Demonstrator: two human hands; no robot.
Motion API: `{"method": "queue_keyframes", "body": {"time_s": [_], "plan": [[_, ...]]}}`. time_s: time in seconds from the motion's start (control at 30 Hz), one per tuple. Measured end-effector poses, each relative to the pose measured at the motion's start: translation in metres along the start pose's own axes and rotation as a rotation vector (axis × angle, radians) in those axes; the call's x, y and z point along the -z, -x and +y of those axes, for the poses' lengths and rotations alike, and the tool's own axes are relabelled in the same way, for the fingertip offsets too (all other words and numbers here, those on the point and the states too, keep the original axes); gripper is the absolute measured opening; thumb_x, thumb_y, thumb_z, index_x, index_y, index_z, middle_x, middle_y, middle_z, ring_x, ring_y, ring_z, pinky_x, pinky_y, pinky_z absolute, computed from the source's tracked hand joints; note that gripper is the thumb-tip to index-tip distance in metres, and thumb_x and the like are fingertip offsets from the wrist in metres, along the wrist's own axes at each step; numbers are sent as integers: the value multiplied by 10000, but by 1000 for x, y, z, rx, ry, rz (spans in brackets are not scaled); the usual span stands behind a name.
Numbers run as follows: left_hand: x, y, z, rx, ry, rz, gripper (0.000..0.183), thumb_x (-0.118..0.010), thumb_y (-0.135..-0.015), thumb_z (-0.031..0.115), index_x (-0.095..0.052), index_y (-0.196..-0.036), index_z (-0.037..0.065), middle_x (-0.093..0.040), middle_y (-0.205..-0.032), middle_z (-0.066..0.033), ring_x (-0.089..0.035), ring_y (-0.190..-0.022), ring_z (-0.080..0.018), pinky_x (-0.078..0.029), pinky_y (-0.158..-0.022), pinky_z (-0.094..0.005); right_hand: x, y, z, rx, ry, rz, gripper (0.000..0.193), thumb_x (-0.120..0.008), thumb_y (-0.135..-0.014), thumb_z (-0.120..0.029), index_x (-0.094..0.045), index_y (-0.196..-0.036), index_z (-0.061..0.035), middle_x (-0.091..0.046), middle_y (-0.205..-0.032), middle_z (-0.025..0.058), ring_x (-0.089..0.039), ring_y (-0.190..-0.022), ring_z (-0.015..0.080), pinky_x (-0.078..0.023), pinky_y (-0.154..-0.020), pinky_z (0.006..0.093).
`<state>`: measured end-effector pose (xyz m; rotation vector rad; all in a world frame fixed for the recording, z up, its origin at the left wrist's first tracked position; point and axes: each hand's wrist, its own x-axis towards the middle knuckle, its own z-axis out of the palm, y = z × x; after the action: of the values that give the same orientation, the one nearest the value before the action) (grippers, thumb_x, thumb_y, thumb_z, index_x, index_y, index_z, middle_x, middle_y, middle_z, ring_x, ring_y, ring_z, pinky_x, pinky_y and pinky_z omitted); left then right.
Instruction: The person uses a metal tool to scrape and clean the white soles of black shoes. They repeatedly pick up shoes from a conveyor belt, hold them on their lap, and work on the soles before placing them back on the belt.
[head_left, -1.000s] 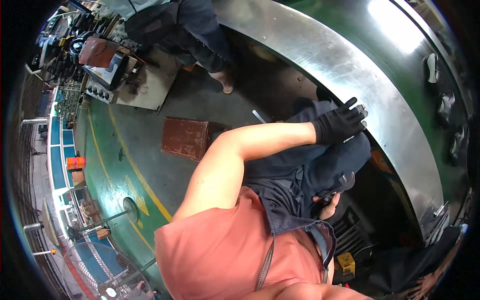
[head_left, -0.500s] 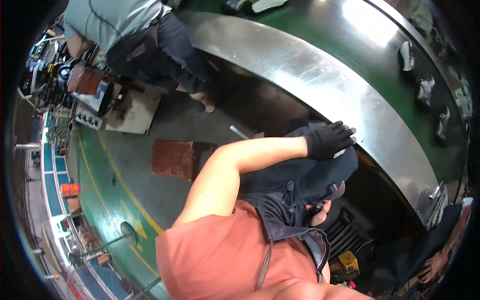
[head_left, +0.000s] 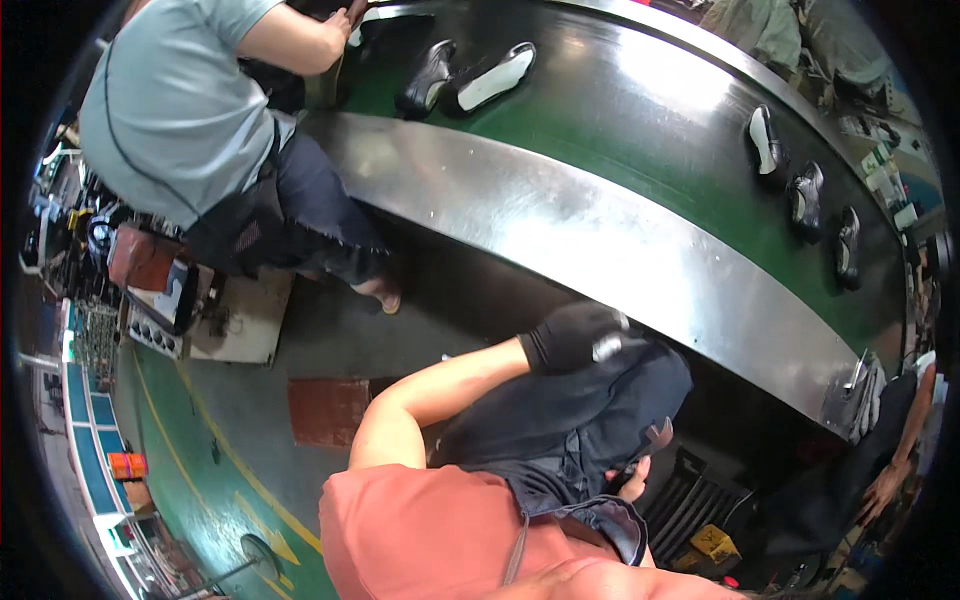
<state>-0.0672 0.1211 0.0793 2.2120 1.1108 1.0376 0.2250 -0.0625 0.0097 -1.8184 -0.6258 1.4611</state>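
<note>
In the head view, the right hand (head_left: pixel 631 482) is closed around a tool (head_left: pixel 657 437) with a curved metal head, beside the thigh. Left of it, the black-gloved left hand (head_left: pixel 570 340) is near the desk (head_left: pixel 610 240); its blurred fingers hide whether it holds anything. Shoes (head_left: pixel 497 78) lie farther across.

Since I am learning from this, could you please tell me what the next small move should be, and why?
I would probably raise the gloved left hand, if it is free, over the metal edge toward a black shoe on the green belt: it is near that edge, while the right hand holds a metal-headed tool. Blur hides whether the left holds anything.
</note>
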Motion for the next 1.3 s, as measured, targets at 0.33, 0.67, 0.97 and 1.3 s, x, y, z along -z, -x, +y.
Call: {"method": "queue_keyframes", "body": {"time_s": [0.33, 0.67, 0.97, 1.3], "plan": [[248, -93, -338, 626, -303, 793, 654, -791, -707, 380, -546, -1150, -33, -629, -1099, -178, -610, -1004, -288, -478, -876, -382, -42, 16, -4, -65, 7, 25, 792, -371, -846, -761, -624, -812, -11, -575, -630, 65, -558, -578, 193, -457, -607, 306], [233, -147, -275, 871, -829, 518, 805, -749, -651, 501, -553, -1174, -78, -619, -1113, -276, -615, -1062, -359, -475, -934, -430, -61, 16, -20, -163, 98, 128, 803, -365, -842, -769, -628, -779, -12, -584, -633, 69, -560, -582, 194, -458, -614, 308], [250, -124, -273, 994, 332, 629, 646, -705, -747, 367, -501, -1264, 39, -638, -1056, -151, -640, -917, -257, -522, -782, -371, -66, 15, -26, -111, 144, 10, 814, -359, -838, -775, -632, -750, -13, -592, -635, 73, -562, -587, 195, -459, -621, 309], [158, 49, -99, 441, 1062, 523, 592, -691, -789, 205, -483, -1299, -13, -533, -1286, -107, -506, -1187, -213, -420, -1001, -353, -39, 27, -31, -58, 165, -34, 827, -353, -833, -783, -637, -717, -14, -600, -638, 77, -564, -592, 195, -461, -629, 310]]}}
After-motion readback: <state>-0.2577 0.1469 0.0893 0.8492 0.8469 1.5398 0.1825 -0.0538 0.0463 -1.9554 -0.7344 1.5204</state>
